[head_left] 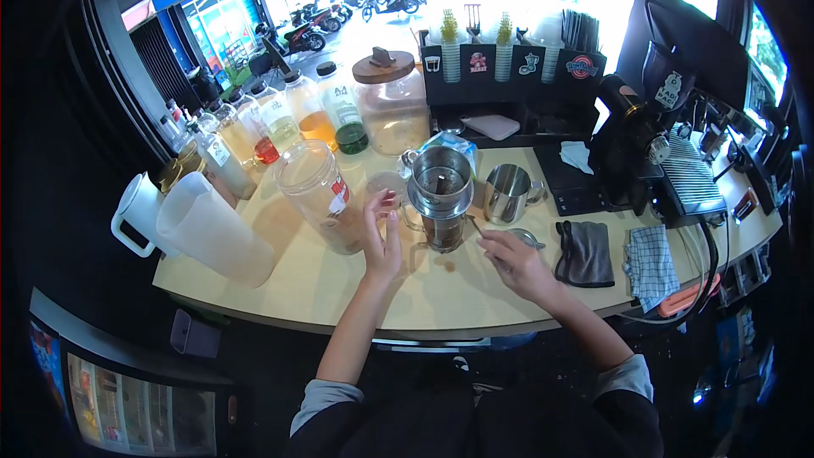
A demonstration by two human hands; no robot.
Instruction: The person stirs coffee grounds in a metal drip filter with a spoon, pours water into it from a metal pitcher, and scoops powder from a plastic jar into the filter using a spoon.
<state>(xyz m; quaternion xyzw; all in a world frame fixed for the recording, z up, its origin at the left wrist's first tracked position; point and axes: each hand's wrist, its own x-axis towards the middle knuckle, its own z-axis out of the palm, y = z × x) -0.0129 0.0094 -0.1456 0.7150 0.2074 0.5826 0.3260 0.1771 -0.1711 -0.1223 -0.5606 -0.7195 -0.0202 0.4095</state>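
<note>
A metal coffee drip filter (441,174) sits upright on a glass mug (444,233) that has dark liquid in it. Dark grounds show inside the filter around a thin central post. My left hand (383,242) is raised just left of the mug, fingers apart and holding nothing. To the right of the mug, my right hand (515,265) is pinched on a thin, dark, stick-like piece (474,225) whose kind I cannot make out. Behind that hand stands a steel pitcher (509,195), and a small round metal item (527,238) lies partly hidden by the fingers.
On the left stand a large clear jar (318,195), a frosted pitcher (212,229) and a white jug (140,214). Syrup bottles (318,123) and a wooden-lidded jar (394,110) line the back. Rightward are a dark cloth (583,254), a checked cloth (651,267) and a coffee grinder (623,140).
</note>
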